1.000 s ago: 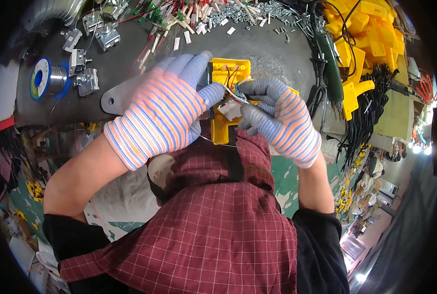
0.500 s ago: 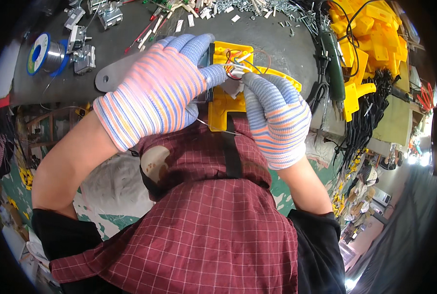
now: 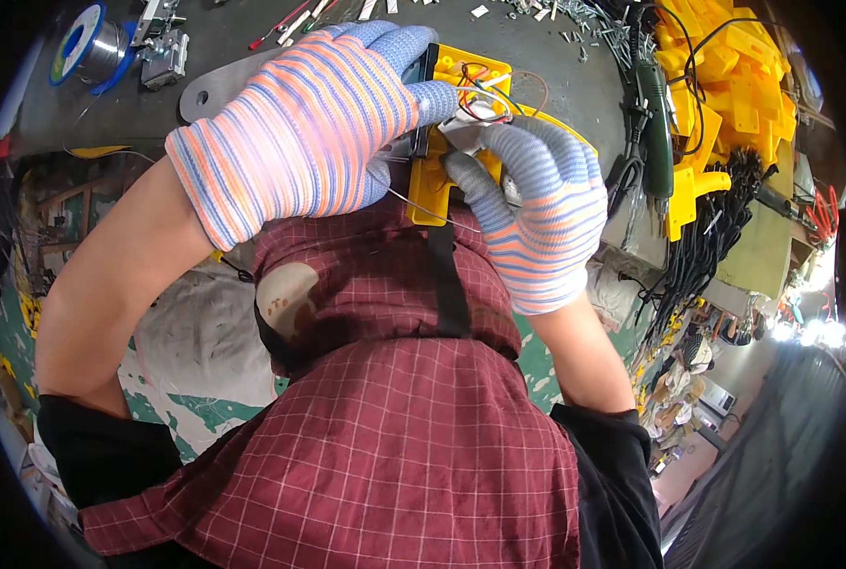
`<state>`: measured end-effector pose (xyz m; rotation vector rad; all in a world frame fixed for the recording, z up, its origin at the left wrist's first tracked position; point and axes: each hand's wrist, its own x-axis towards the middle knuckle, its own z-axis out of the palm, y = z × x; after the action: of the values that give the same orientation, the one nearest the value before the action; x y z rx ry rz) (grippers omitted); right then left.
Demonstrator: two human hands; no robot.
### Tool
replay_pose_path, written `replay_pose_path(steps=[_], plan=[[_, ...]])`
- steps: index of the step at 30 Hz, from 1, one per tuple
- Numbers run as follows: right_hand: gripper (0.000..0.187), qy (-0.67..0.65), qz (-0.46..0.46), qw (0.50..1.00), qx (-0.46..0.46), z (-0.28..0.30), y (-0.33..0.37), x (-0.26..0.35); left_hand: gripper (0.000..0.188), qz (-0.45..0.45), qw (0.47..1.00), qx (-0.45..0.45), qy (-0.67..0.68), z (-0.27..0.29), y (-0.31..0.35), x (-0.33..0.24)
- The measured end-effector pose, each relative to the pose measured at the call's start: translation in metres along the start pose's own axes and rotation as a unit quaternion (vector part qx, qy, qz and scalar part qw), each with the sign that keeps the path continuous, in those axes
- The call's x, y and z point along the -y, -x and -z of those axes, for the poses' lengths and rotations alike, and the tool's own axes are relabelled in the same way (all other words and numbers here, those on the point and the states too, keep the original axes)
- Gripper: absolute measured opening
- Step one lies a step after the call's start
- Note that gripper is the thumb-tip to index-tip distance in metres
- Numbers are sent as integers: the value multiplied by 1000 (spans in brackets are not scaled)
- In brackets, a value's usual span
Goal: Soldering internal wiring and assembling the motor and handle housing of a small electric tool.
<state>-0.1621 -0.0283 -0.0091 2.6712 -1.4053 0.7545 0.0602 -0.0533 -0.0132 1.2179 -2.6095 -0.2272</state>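
Note:
My left hand (image 3: 295, 133), in a striped knit glove, is closed on a yellow plastic housing (image 3: 430, 197); a dark metal piece (image 3: 421, 71) shows along the housing's left side. Red, black, green and white wires (image 3: 485, 85) loop out of the housing's open top. Within the housing sits a small white part (image 3: 465, 131). My right hand (image 3: 551, 213), gloved the same way, has its thumb and fingers curled around that part from the right. A thin pale wire (image 3: 432, 211) runs beneath the left hand toward the right wrist. The left fingertips are partly hidden.
On the dark bench lie a blue solder spool (image 3: 96, 52), metal box-like parts (image 3: 165, 59) and a flat grey plate (image 3: 224, 87). Screws (image 3: 605, 43) are scattered at the far side. To the right are a green-handled tool (image 3: 661, 133), piled yellow housings (image 3: 731, 85) and black cables (image 3: 708, 218).
Both hands and the housing sit a little higher in the picture as the view has shifted. My right thumb has spread down from the fingers, and more of the white part shows.

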Motion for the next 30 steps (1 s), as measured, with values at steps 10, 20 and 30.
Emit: replay_pose_path(steps=[10, 20, 30], plan=[[28, 104, 25, 994, 8, 12, -11, 16, 60, 7, 1000, -19, -15, -2, -1, -3], [24, -144, -69, 973, 166, 28, -32, -21, 73, -55, 988, -135, 45, -18, 8, 19], [18, -158, 40, 969, 185, 26, -47, -27, 68, -69, 982, -96, 148, -6, 13, 30]])
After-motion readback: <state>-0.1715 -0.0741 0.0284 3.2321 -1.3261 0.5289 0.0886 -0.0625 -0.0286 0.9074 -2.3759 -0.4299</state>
